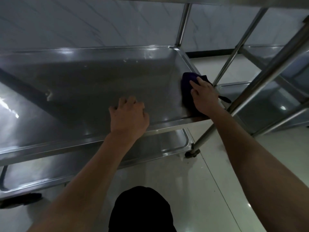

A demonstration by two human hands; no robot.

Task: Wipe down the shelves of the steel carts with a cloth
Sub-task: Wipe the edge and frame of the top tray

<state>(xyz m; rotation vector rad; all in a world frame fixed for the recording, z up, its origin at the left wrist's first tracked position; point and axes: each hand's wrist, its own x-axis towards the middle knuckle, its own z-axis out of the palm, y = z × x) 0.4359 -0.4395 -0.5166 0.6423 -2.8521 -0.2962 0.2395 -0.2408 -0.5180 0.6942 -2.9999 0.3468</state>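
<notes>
The middle shelf (100,84) of a steel cart fills the view, a shallow tray with raised rims. A dark purple cloth (187,82) lies in its right end, draped partly over the right rim. My right hand (203,96) presses flat on the cloth with fingers spread and straight. My left hand (128,114) rests on the shelf's floor near the front rim, fingertips bent down onto the steel, holding nothing.
A lower shelf (150,148) shows beneath, with a caster (192,152) on the pale tiled floor. Steel posts (184,24) rise at the right corners. A second steel cart (270,104) stands close on the right. A marbled wall (83,22) is behind.
</notes>
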